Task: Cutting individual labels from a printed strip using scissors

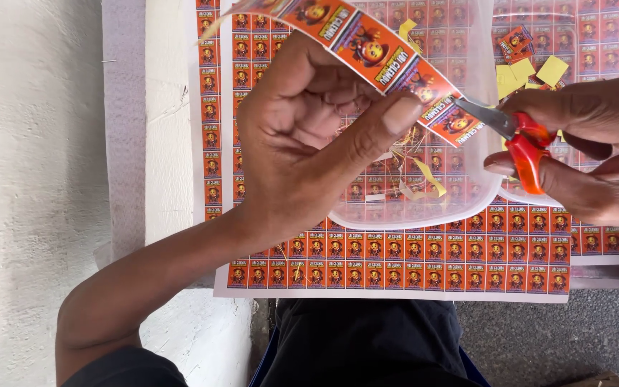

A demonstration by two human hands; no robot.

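A strip of orange rectangular labels (381, 54) was held above a clear tub (485, 107), while printed sheets of small orange labels (395, 261) were spread flat beneath.

two hands (302, 136), one label strip (374, 50), one pair of scissors (517, 140), one clear tub (481, 107), two printed label sheets (395, 265)

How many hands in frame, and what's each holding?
2. Left hand, centre, pinches a label strip above the clear tub. Right hand, right edge, holds orange scissors, blades at the strip's end. None seem hidden.
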